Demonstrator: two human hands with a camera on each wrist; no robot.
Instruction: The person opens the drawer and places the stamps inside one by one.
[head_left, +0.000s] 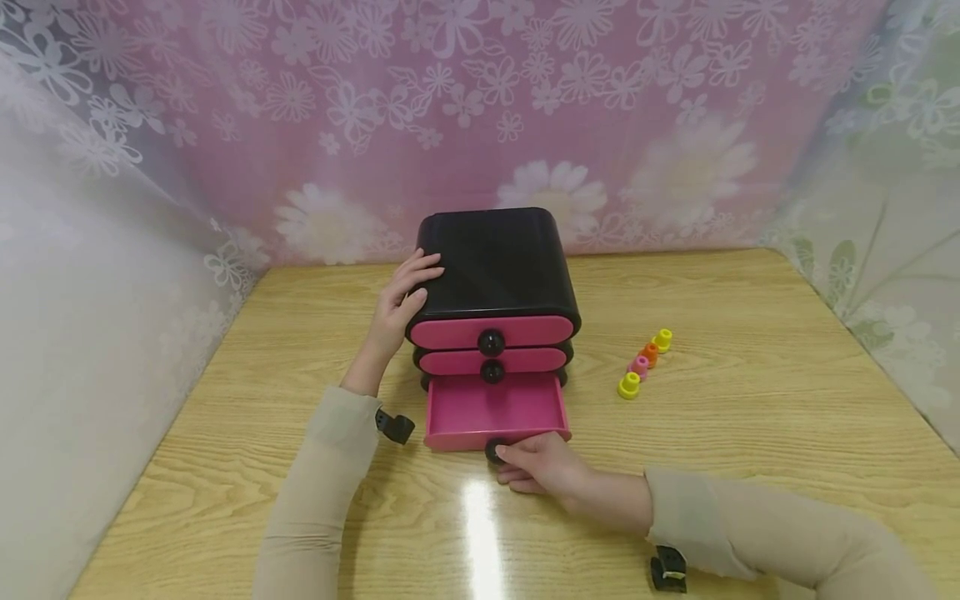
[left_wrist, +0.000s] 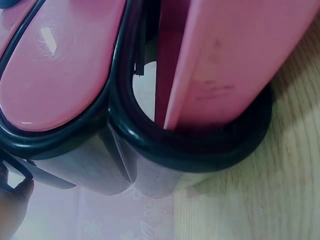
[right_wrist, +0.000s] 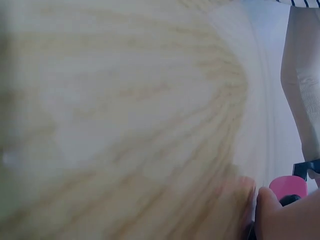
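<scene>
A small black cabinet (head_left: 495,258) with three stacked pink drawers stands on the table. Its bottom drawer (head_left: 495,404) is pulled out, and nothing lies inside it; the upper two are closed. My right hand (head_left: 551,467) pinches the round black knob (head_left: 492,451) of that bottom drawer between thumb and fingers. Against the cabinet's upper left side rests my left hand (head_left: 397,300), fingers extended over the top edge. The left wrist view shows the pink side wall of the open drawer (left_wrist: 225,65) inside its black frame (left_wrist: 190,157), with left fingertips at the lower left.
To the right of the cabinet several small stepped plastic pieces lie in a slanted row: a yellow one (head_left: 630,385), a pink one (head_left: 639,367), an orange one (head_left: 650,355) and another yellow one (head_left: 663,340). Flowered curtains (head_left: 465,125) hang behind the wooden table (head_left: 750,375).
</scene>
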